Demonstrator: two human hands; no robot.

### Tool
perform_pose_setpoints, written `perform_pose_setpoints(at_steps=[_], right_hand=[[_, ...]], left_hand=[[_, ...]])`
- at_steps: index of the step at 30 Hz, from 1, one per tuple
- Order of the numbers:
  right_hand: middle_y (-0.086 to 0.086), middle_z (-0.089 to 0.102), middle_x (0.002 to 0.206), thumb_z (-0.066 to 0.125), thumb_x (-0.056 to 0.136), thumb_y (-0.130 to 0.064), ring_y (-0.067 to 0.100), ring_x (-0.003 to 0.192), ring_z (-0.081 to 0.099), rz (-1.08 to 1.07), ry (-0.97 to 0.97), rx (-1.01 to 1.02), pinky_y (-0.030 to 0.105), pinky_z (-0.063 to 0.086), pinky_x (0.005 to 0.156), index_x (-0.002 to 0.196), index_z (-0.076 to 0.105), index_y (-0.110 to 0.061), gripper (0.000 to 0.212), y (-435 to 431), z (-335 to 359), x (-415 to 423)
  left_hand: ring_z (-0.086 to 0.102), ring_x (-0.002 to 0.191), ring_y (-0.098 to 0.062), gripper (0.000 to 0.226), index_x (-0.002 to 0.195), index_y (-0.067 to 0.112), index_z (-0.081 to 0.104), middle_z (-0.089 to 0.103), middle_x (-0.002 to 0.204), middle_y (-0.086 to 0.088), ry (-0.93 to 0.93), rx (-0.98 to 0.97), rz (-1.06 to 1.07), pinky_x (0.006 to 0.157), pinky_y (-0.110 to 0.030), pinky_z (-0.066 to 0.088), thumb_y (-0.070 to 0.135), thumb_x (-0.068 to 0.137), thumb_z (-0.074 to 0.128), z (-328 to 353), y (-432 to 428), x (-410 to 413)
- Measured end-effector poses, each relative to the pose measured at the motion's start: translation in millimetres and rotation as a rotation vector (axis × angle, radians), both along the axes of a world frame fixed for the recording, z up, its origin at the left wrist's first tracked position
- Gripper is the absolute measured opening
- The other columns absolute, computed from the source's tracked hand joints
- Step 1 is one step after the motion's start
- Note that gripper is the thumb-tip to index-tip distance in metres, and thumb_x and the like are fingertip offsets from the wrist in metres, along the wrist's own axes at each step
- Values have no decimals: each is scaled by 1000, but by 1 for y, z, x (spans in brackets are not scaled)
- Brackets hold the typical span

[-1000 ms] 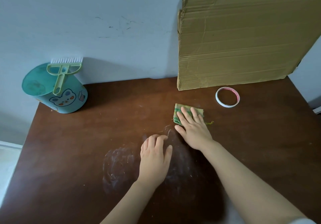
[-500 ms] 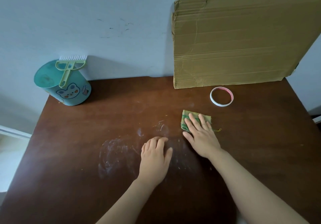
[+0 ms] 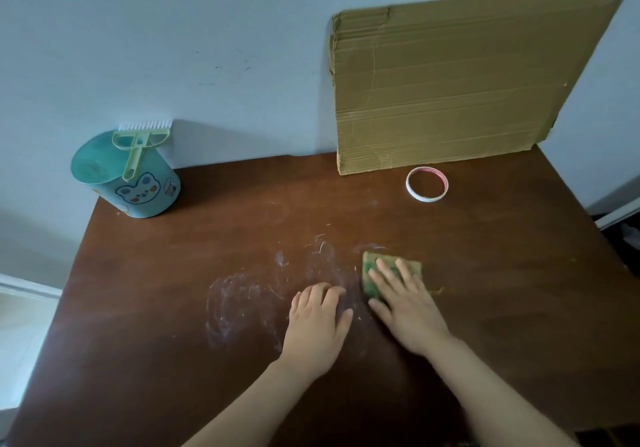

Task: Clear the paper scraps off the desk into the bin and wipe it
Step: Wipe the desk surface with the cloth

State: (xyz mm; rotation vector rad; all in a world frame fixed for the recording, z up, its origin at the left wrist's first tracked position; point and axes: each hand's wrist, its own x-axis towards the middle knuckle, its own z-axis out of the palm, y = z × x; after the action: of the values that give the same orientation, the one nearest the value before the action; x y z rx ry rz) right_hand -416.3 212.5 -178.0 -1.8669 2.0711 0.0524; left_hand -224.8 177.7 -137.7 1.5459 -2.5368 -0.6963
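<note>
While the right hand (image 3: 405,311) presses straight fingers flat on the green cloth (image 3: 414,268) near the middle of the desk (image 3: 502,290), the left hand (image 3: 317,325) rests palm-down beside it, loosely bent, holding nothing. The teal bin (image 3: 145,193) stands at the far-left corner.

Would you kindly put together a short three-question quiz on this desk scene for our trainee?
1. True or false: the right hand presses flat on the cloth.
2. What rests on top of the bin? A) a pair of scissors B) a small brush C) a mug
3. Fill in: the largest white smear on the desk lies to the ___ of the left hand.
Key: 1 true; 2 B; 3 left.
</note>
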Motion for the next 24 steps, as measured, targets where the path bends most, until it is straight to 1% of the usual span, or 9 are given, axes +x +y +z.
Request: perform_pose_setpoints(at_steps=[2, 5, 8, 10, 14, 17, 20, 22, 24], right_hand=[[-9, -13, 157, 14, 97, -54, 21, 143, -20, -101, 12, 54, 39, -5, 116, 150, -2, -30, 61, -28, 3, -12], [-4, -17, 157, 12, 97, -54, 26, 143, -21, -166, -23, 126, 43, -7, 115, 150, -5, -26, 62, -56, 8, 0], [-5, -19, 156, 11, 96, -56, 25, 141, -25, -49, -31, 88, 43, -9, 115, 150, -6, -26, 64, -44, 5, 37], [-9, -19, 155, 11, 94, -58, 21, 138, -29, 56, -57, 31, 39, -13, 112, 150, -4, -27, 65, -17, 2, 61], [-18, -22, 151, 0, 86, -65, 14, 135, -35, 189, -55, 11, 31, -20, 109, 149, -4, -32, 71, 29, 0, 75], [-18, -22, 150, 9, 92, -61, 14, 137, -31, 101, -23, 17, 32, -15, 111, 149, -2, -32, 65, 15, 4, 56], [-9, -16, 156, 14, 97, -54, 21, 142, -22, -23, -6, 58, 38, -7, 115, 150, -3, -27, 62, -26, 8, 48], [-4, -16, 157, 13, 97, -53, 26, 143, -21, -61, -5, 101, 42, -7, 115, 150, -5, -25, 62, -50, 10, 58], [-3, -18, 157, 12, 97, -55, 27, 141, -24, -28, -14, 99, 43, -9, 115, 150, -6, -24, 64, -58, 9, 76]], left_hand=[[31, 130, -10, 38, 130, 31, 43, 41, 133, 11, 0, 10, -1, 113, -31, 16, 45, 96, 34, 1, 2, 9], [31, 130, -9, 37, 129, 31, 44, 41, 133, 13, 28, 42, 33, 113, -30, 19, 44, 95, 37, 3, 6, 24], [31, 129, -8, 37, 130, 32, 43, 41, 132, 13, 29, 59, 49, 112, -28, 18, 43, 94, 41, 3, 7, 35], [33, 127, -9, 37, 128, 32, 44, 43, 130, 13, 26, 56, 48, 111, -27, 19, 41, 92, 44, 3, 7, 40], [37, 123, -8, 36, 125, 31, 45, 44, 126, 14, 34, 35, 29, 108, -26, 22, 41, 91, 46, 3, 9, 49], [35, 124, -7, 37, 127, 33, 43, 42, 129, 15, 42, 39, 29, 111, -27, 22, 42, 92, 45, 3, 8, 55], [34, 125, -7, 36, 127, 34, 43, 41, 129, 16, 60, 44, 48, 112, -28, 21, 42, 92, 45, 5, 7, 61], [33, 126, -7, 37, 128, 33, 43, 41, 130, 15, 59, 46, 75, 112, -28, 20, 41, 92, 45, 5, 5, 66], [34, 127, -8, 38, 129, 31, 44, 42, 130, 14, 59, 35, 99, 111, -28, 22, 41, 93, 45, 5, 3, 72]])
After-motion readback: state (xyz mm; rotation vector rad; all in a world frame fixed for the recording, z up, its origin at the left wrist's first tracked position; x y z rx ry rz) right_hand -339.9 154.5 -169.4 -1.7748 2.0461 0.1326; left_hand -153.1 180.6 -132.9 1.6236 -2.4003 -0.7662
